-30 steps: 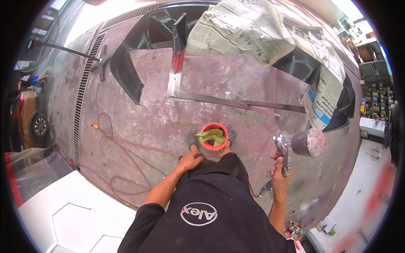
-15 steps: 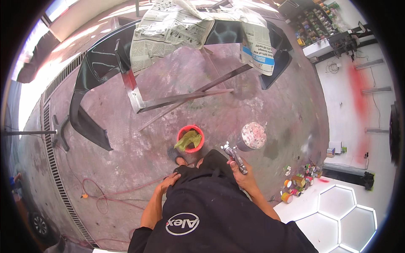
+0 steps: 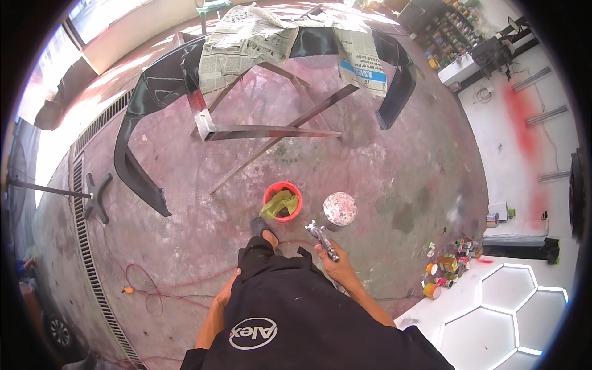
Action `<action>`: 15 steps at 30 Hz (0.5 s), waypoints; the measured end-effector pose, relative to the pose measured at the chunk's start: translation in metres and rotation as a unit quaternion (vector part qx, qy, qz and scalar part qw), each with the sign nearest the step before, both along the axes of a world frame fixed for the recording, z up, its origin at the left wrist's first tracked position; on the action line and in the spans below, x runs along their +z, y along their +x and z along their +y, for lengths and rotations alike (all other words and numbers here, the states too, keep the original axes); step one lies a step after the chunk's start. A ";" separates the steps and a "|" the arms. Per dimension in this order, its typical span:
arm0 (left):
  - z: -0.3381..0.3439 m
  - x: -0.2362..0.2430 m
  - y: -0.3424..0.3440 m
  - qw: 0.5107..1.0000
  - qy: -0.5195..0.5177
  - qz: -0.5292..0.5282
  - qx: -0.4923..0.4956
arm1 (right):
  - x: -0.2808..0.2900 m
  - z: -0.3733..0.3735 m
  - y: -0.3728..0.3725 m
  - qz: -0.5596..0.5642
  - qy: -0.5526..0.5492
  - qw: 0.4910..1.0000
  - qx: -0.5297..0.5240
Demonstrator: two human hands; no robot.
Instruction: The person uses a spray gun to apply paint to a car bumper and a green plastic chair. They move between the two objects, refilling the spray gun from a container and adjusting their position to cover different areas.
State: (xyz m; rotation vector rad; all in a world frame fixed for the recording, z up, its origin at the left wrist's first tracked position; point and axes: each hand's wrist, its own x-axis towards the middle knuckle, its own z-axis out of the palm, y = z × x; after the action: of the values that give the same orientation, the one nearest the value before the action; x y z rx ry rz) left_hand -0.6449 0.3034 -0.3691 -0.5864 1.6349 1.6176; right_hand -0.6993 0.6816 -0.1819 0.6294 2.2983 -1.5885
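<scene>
My right hand [image 3: 338, 265] is closed round the handle of a metal spray gun [image 3: 323, 239], held in front of my right thigh. Just beyond the gun stands a bucket with a paint-spattered, pinkish-white top [image 3: 340, 208]. My left hand [image 3: 229, 285] hangs against the left side of my dark shorts, its fingers mostly hidden by the cloth. Ahead of my foot is a red bucket [image 3: 267, 198] with a yellow-green cloth [image 3: 282, 203] in it. Farther off, a black car bumper [image 3: 126, 135], partly covered by newspaper sheets [image 3: 246, 48], rests on a metal stand [image 3: 265, 131].
A red hose [image 3: 179, 284] loops over the floor at left, near a drain grate [image 3: 94, 279]. A pole on a dark splayed base [image 3: 98, 198] stands by the grate. Several paint cans [image 3: 448, 264] line the floor at right. Stocked shelves [image 3: 445, 38] stand at the far right.
My right hand and the spray gun have shifted left, nearer the red bucket. My left hand has slid down from the thigh's top to its side. The view has shifted, and one foot shows now.
</scene>
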 end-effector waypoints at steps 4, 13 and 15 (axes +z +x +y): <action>-0.032 -0.007 0.069 0.997 -0.020 -0.038 0.070 | -0.012 -0.017 0.026 -0.005 0.010 0.999 0.039; -0.130 -0.021 0.155 0.974 -0.037 -0.141 0.172 | -0.053 -0.071 0.084 0.004 0.021 0.999 0.031; -0.152 -0.020 0.152 0.979 -0.109 -0.141 0.101 | -0.078 -0.083 0.092 0.044 0.065 0.997 0.018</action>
State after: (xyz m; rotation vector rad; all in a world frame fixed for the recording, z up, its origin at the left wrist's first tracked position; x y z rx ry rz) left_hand -0.4928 0.1513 -0.3888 -1.0736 1.5873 1.4244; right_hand -0.6076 0.5990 -0.2602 0.5559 2.4782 -1.4884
